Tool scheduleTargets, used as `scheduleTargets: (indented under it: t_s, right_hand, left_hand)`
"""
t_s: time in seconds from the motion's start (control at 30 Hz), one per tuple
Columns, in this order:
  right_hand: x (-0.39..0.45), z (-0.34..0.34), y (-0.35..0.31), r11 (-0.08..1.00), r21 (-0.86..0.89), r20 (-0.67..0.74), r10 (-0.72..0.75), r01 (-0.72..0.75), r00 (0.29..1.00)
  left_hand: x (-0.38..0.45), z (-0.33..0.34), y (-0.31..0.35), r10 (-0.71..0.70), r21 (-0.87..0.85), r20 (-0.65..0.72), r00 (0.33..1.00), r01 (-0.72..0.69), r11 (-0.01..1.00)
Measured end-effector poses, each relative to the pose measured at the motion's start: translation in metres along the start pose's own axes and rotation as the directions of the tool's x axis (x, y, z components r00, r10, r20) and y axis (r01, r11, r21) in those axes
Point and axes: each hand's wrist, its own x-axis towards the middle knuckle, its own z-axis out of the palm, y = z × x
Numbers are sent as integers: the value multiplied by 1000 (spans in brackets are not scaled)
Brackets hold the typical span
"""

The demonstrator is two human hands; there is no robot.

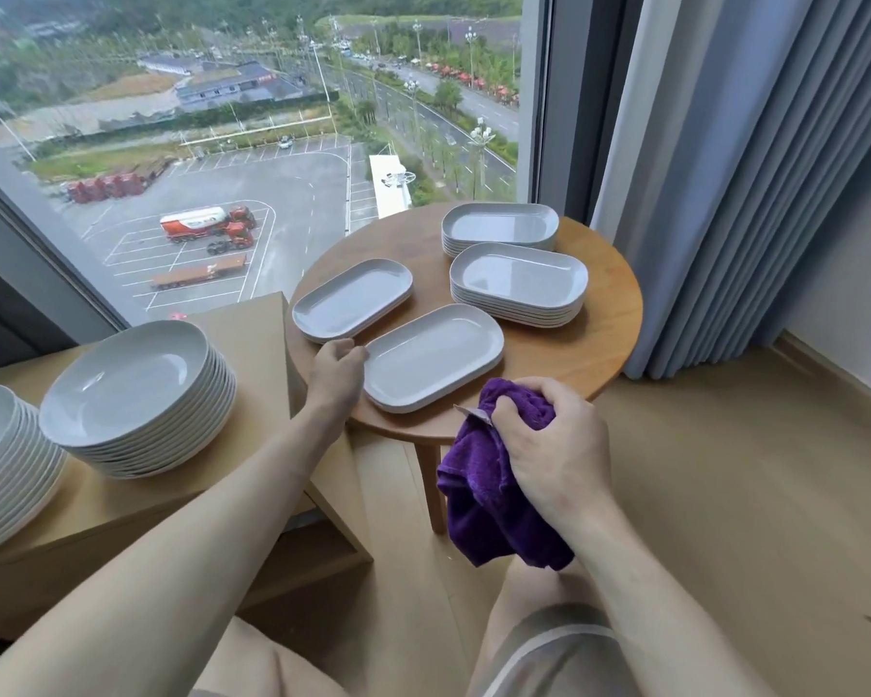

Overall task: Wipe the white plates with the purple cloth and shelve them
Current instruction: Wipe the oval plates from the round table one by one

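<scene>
the left hand [337,367] is reaching onto the round desk [609,314] and its fingers [348,350] are curling at the near-left end of the nearest oblong plate [433,357]; they are touching or almost touching its rim, but i cannot tell whether they are actually gripping it. this plate is topping a short stack, and its long axis is running from that near-left end up toward the far right, so the end is pointing straight at the left hand, which is the nearer of the two. the right hand [549,445] is hovering just off the near edge of the desk, close to the plate's near-right side, its fingers closed tight around a bunched purple cloth [494,500] that is hanging down below the fist.

beyond the nearest plate, a second short stack [353,299] is lying to its far left, and two taller stacks [519,281] [499,226] are sitting to its far right. left of it, on a low wooden shelf unit [252,334], stacked round white bowls [137,389] are resting. the likely next move is lifting this plate toward the cloth.
</scene>
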Motion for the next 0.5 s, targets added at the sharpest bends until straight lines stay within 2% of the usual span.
scheduleTargets:
  t_s: [0.2, 0.33, 0.5]
  right_hand:
    - [-3, 1, -4, 998, 25, -40, -50, 51, 998]
    - [-3, 3, -1, 998, 29, -26, -55, 56, 998]
    - [-1, 6, 4, 999, 19, -20, -47, 47, 999]
  left_hand:
    - [31, -11, 0, -206, -115, -124, 971, 192, 975]
    - [53, -7, 7, -248, -74, -117, 962, 240, 968]
    - [74, 1, 14, -316, -141, -90, 944, 302, 943]
